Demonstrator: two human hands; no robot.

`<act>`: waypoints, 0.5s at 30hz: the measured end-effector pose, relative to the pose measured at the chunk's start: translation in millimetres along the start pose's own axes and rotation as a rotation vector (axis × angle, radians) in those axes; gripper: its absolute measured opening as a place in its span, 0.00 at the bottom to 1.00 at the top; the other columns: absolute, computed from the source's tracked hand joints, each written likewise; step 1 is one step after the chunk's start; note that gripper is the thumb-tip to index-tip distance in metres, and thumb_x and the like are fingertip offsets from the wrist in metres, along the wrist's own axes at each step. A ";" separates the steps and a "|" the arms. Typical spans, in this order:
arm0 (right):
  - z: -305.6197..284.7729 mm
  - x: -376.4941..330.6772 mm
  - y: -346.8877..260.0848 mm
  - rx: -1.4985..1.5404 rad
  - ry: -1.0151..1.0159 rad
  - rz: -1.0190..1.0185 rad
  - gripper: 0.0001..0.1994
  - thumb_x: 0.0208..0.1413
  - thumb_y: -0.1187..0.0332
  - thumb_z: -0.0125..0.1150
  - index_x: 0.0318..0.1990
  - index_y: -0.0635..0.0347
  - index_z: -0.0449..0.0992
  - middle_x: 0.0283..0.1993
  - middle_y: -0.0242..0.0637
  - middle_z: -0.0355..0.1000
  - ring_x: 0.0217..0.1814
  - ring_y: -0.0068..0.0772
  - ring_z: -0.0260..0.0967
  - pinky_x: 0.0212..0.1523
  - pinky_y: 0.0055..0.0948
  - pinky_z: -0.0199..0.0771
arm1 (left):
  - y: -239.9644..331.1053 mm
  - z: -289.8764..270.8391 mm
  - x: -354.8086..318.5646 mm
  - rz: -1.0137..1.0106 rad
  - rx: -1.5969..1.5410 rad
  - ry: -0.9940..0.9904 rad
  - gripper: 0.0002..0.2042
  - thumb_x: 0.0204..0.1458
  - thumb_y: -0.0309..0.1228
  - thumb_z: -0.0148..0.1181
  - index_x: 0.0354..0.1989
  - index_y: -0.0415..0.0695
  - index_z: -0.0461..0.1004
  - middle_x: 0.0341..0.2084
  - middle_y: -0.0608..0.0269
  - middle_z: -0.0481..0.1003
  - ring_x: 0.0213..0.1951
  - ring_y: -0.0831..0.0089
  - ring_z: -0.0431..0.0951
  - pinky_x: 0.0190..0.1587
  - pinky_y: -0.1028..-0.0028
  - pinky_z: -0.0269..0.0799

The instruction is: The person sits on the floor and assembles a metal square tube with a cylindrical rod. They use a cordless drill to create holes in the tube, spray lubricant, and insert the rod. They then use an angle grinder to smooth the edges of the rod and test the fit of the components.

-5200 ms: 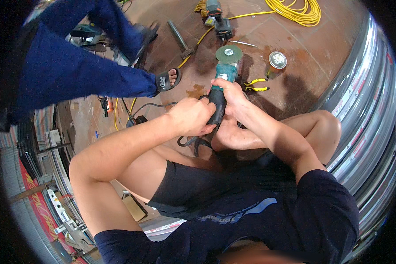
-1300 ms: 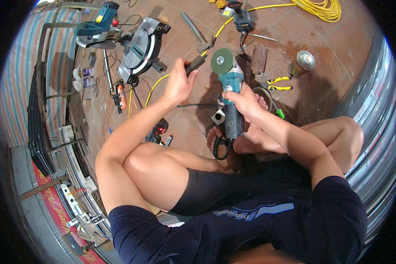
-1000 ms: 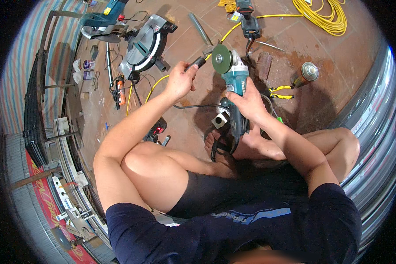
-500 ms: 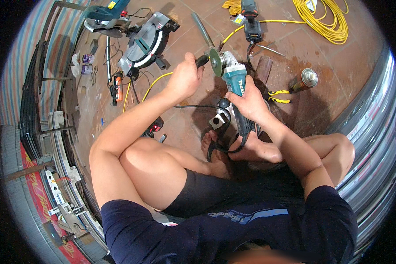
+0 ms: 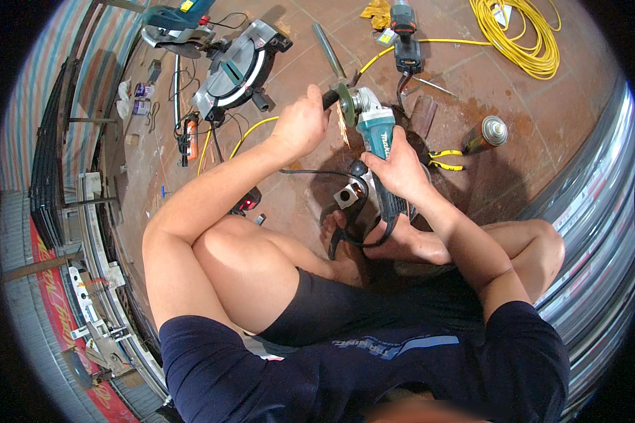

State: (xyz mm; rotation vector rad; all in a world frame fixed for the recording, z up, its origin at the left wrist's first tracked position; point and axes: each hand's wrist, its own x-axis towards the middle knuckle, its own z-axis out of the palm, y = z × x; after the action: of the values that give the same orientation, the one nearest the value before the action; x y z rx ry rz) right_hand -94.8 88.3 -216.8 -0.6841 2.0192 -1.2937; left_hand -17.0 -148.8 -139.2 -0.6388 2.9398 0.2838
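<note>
Bare foot, nearside of the grinder: best kept clear of sparks. Right hand, wrapped round the grinder: wrist best steady. Left hand, left of the grinder: closed on a dark bar, fingers best kept off the disc. Disc, at the grinder's far end: edge against the bar, sparking; light pressure advised.

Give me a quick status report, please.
Left hand gripping dark piece; right hand around grinder. Disc at the piece's tip, sparks flying. Black cord looped near bare foot.
</note>
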 end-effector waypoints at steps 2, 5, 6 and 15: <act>-0.7 -0.2 -1.3 -0.002 0.003 -0.002 0.33 0.60 0.56 0.75 0.59 0.72 0.64 0.52 0.75 0.79 0.59 0.78 0.79 0.60 0.61 0.79 | -1.4 0.8 0.2 0.024 0.042 -0.005 0.16 0.69 0.33 0.61 0.52 0.33 0.64 0.39 0.28 0.82 0.40 0.28 0.86 0.43 0.39 0.84; -1.7 -0.8 -3.8 -0.001 0.008 -0.009 0.33 0.59 0.56 0.75 0.58 0.73 0.64 0.51 0.75 0.79 0.58 0.79 0.80 0.58 0.61 0.80 | -4.5 3.4 -0.5 0.074 0.095 0.001 0.15 0.68 0.30 0.60 0.53 0.33 0.64 0.41 0.29 0.81 0.40 0.30 0.87 0.42 0.41 0.85; -1.9 -1.2 -4.5 0.000 0.009 -0.005 0.33 0.59 0.56 0.75 0.58 0.73 0.64 0.50 0.75 0.79 0.57 0.79 0.80 0.58 0.61 0.80 | -5.5 4.6 -0.7 0.098 0.107 0.013 0.14 0.67 0.29 0.60 0.53 0.33 0.64 0.42 0.29 0.81 0.40 0.30 0.87 0.41 0.42 0.85; -2.1 -1.6 -4.8 -0.016 -0.005 -0.002 0.34 0.60 0.57 0.76 0.59 0.74 0.63 0.51 0.76 0.79 0.57 0.79 0.80 0.58 0.61 0.80 | -11.4 6.1 -1.5 0.190 0.179 0.022 0.13 0.65 0.26 0.56 0.53 0.34 0.65 0.44 0.32 0.80 0.40 0.35 0.88 0.40 0.44 0.86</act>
State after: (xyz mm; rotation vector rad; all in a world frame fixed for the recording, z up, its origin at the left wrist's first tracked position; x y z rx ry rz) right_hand -94.8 88.8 -211.3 -0.6964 2.0272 -1.2769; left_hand -10.4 -157.1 -146.7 -0.3413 3.0046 0.0293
